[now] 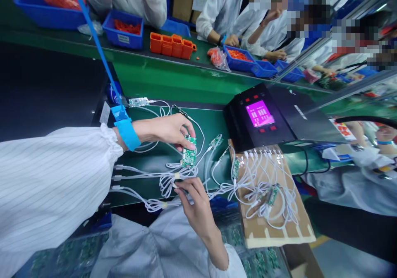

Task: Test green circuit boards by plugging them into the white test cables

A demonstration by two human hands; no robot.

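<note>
1. Nearest, at 6 o'clock: right hand (194,205), fingertips pinched on a white cable (167,183) on the green surface (214,123).
2. Just above, at the centre: left hand (172,130), blue wrist strap (127,132) on its wrist, fingers clamped on a small green circuit board (189,154) held above the cables.
3. At 3 o'clock: cardboard sheet (273,224) covered with more white cables and boards.
4. Behind it, at 2 o'clock: black tester (279,118) with a lit pink screen.
5. Farthest, at 12 o'clock: orange parts (172,45) and blue bins (123,29), with other people in white coats.
</note>
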